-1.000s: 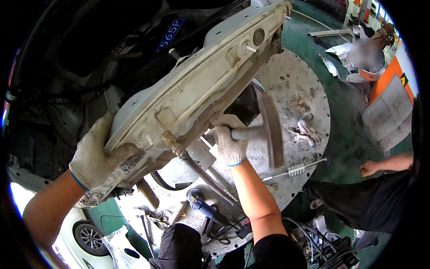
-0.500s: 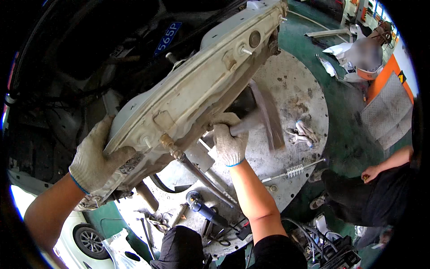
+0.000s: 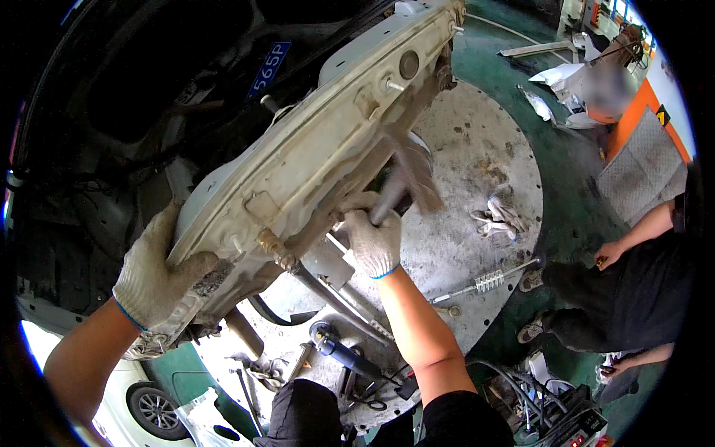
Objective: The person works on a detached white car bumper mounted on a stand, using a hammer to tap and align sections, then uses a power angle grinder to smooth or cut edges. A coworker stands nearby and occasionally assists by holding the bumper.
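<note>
A long cream car body panel [image 3: 320, 156] slants from lower left to upper right. My left hand [image 3: 153, 272], in a white knit glove, is clamped on its lower left end, thumb on the near face. My gloved right hand [image 3: 372, 242] grips the shaft of a hammer [image 3: 413, 171] below the panel's near edge. Motion blurs the hammer; its long brownish head is beside the panel's underside, and whether they touch I cannot tell. A pull rod or hose with a brass-coloured fitting [image 3: 272, 242] runs from the panel down toward the right.
Beneath is a round metal platform [image 3: 484, 141], with an angle grinder [image 3: 339, 349], a pair of gloves [image 3: 499, 217] and a spring-wound rod [image 3: 488, 283] on it. Another person [image 3: 611, 283] stands at right. Cables and a machine [image 3: 570, 425] are at lower right.
The hammer head has swung up and left toward the panel. My left hand keeps its grip. The view has shifted slightly, and the other person's second hand now shows at right.
</note>
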Tool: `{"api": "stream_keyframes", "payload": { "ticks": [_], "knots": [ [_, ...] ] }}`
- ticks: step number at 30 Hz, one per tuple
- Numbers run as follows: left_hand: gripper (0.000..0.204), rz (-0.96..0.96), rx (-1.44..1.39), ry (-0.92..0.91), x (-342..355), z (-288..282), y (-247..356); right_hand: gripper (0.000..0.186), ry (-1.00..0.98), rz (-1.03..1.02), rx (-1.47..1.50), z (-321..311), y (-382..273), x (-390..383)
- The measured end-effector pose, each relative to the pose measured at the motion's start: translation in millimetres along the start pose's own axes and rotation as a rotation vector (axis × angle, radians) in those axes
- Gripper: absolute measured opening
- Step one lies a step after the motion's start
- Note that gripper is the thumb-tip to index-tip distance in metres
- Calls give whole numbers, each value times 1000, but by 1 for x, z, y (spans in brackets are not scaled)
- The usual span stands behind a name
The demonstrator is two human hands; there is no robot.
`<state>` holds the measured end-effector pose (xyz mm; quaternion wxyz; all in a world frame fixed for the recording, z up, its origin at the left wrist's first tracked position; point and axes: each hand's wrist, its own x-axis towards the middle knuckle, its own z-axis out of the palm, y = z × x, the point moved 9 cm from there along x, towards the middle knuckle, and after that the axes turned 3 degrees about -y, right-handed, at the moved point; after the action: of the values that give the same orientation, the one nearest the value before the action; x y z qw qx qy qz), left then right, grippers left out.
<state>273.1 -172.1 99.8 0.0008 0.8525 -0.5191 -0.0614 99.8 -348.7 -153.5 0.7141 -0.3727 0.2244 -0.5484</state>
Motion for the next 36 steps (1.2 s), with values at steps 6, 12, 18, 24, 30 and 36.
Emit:
{"api": "stream_keyframes", "payload": {
  "ticks": [6,12,18,24,30,36],
  "knots": [
    [90,17,-41,6,2,-2,4,9,-132,123,-275,-4,19,19],
    [86,8,-118,-61,3,-4,11,7,-125,125,-145,-4,16,19],
    [89,-4,-31,-16,2,-4,9,5,-167,-66,192,-5,-1,15],
    [93,13,34,-8,0,-3,9,17,-198,-383,-281,5,-5,-4],
    [93,14,-37,-14,2,-3,7,16,-397,-369,-643,20,12,-10],
    [90,43,-59,-7,4,2,1,16,-329,-468,-422,12,-13,-20]
  ]
}}
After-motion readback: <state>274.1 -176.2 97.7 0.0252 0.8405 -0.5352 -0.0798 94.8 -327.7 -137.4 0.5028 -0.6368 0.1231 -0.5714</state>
